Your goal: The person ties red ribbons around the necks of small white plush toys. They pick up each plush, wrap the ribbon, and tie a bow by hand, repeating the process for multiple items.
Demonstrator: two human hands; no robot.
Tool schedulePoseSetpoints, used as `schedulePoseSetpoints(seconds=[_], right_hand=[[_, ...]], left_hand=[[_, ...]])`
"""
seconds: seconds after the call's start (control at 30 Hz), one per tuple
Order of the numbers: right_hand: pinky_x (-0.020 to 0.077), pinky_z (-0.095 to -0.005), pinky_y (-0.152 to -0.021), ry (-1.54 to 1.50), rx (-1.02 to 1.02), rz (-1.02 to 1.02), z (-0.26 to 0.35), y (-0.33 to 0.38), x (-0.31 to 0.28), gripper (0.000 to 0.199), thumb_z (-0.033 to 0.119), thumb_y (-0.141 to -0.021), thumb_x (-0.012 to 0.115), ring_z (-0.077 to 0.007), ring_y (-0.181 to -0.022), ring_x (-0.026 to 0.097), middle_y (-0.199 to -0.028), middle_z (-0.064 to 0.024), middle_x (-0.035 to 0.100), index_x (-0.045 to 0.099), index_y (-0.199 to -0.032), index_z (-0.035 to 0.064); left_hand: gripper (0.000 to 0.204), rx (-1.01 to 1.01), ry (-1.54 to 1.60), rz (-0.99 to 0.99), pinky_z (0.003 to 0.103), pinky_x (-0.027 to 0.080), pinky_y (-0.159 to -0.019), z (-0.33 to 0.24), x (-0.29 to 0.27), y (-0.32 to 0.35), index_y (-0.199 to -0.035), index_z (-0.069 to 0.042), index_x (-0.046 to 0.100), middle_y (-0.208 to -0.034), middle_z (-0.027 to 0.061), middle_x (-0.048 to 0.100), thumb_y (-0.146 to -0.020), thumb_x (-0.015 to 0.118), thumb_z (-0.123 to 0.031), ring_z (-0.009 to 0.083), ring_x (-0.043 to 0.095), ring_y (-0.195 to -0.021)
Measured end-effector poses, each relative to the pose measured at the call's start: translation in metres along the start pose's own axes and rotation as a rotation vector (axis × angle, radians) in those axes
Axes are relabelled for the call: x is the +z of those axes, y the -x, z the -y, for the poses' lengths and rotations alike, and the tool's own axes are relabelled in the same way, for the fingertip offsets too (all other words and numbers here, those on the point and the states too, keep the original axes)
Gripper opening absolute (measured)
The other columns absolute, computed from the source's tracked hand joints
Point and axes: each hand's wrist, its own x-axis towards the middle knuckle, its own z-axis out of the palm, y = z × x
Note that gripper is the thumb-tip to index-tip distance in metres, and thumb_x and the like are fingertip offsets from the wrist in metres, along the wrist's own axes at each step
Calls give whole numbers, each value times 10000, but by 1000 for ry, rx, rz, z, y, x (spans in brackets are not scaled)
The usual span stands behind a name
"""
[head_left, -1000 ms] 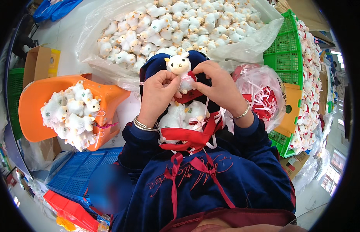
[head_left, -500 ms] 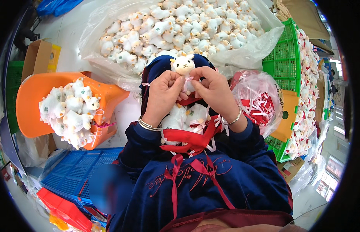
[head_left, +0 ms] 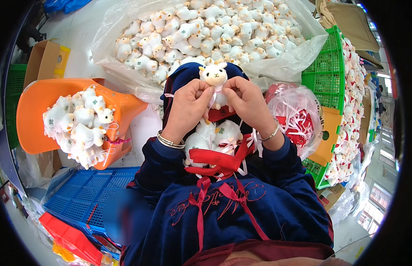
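Note:
A small white plush goat (head_left: 213, 74) with yellowish horns faces me between my hands, above my lap. My left hand (head_left: 191, 103) is closed in a pinch on a thin pale pink ribbon (head_left: 217, 88) at the toy's neck; one strand hangs below the fingers. On the toy's other side, my right hand (head_left: 246, 100) pinches the same ribbon, thumb against forefinger. In my lap lie more white plush toys (head_left: 200, 141), along with red fabric strips (head_left: 212, 157) that have pale ribbons attached. The fingertips partly hide the toy's body.
Beyond my knees spreads a large clear plastic sheet (head_left: 109, 42) heaped with plush toys. An orange chair (head_left: 31, 117) at left carries a pile of them. On the right are a clear bag (head_left: 299, 117) of red strips and a green crate (head_left: 323, 71). A blue crate (head_left: 82, 195) stands lower left.
The ribbon ends at the toy's neck have been drawn apart to the sides. My right hand has shifted slightly right, and the toy's body shows more between my hands.

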Motion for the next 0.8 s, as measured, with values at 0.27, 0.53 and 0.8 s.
schedulePoseSetpoints(seconds=[0.27,0.53,0.8], right_hand=[[532,-225,-627,-448,216,149,-16,-5,-13,182,171,-1050,575,-92,-678,658,-785,-27,657,617,-1013,-3],[560,-231,-665,-484,152,55,-18,-2,-10,186,165,-1043,594,-95,-727,685,-887,-41,673,628,-1082,-13],[503,-203,-602,-243,76,31,-3,0,-4,133,46,-970,639,-49,-687,631,-878,-18,656,623,-1077,-32]], left_hand=[[158,-11,70,27,191,450,-471,8,1,0,-1009,-44,599,-749,33,686,-1067,562,-186,63,614,-542],[237,-92,74,37,201,450,-464,4,-8,-4,-1008,-3,603,-744,62,698,-1065,556,-228,61,558,-487],[222,-32,-18,35,193,419,-479,-2,-8,-7,-959,-15,638,-720,30,683,-1051,597,-213,32,555,-536]])
